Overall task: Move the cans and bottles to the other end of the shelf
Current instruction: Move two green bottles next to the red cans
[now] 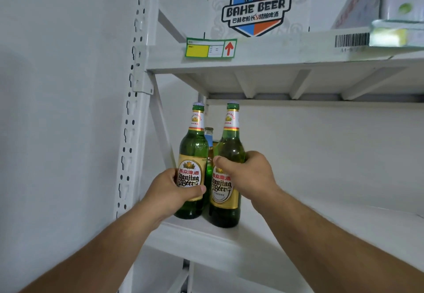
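Standing upright at the left end of the shelf [263, 235], two green glass beer bottles were each held by one hand; the left bottle [191, 173] was wrapped low on its gold label by the left hand [171, 191], thumb laid across the front, and the right bottle [226, 178] was clasped at the shoulder, above its label, by the right hand [250, 173]. Both hands were closed around the glass; whether the bases had left the board could not be told. Between and behind the hands, a smaller bottle with a blue label [208, 136] was partly hidden, and further items behind it could not be made out. To the right of the hands the shelf was seen bare, and that far end was judged to be the destination. The bottles were judged to be heavy if full, rigid, smooth and breakable; a grip around the body, as taken, was thought safer than the narrow neck; knocking the two together was considered the main risk.
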